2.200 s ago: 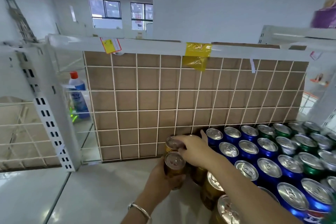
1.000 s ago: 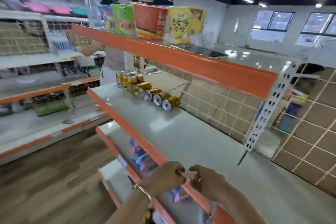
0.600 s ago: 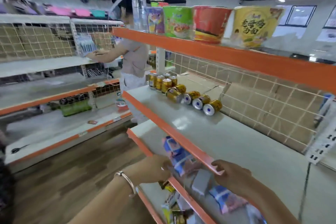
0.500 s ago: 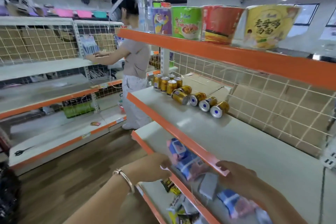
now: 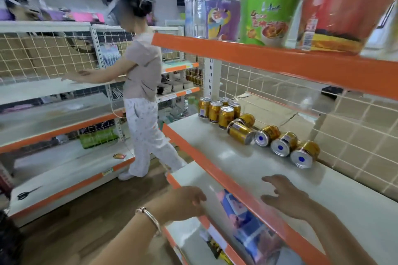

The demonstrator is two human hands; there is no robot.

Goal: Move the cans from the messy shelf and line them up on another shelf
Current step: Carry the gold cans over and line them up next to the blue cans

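Several gold cans lie in a jumble on a white shelf (image 5: 232,163) with an orange front edge. A standing group of cans (image 5: 217,109) is at the far end, near the upright post. Closer to me, several cans lie on their sides (image 5: 280,146), silver bottoms with blue dots facing me. My right hand (image 5: 284,196) hovers over the near part of this shelf, fingers spread, holding nothing. My left hand (image 5: 185,202), a bracelet on its wrist, is lower and in front of the shelf edge, also empty. Both hands are well short of the cans.
Above the cans runs an orange-edged shelf (image 5: 269,58) with noodle cups (image 5: 269,17) and a clear water bottle (image 5: 195,0). Below, a shelf holds blue packets (image 5: 243,219). Another person (image 5: 140,84) stands in the aisle, reaching to the white shelves (image 5: 43,90) opposite.
My view swung from the shelf of lined-up cans to the messy shelf. My hands let go of the cans there; both now rise empty, the right one over the shelf.
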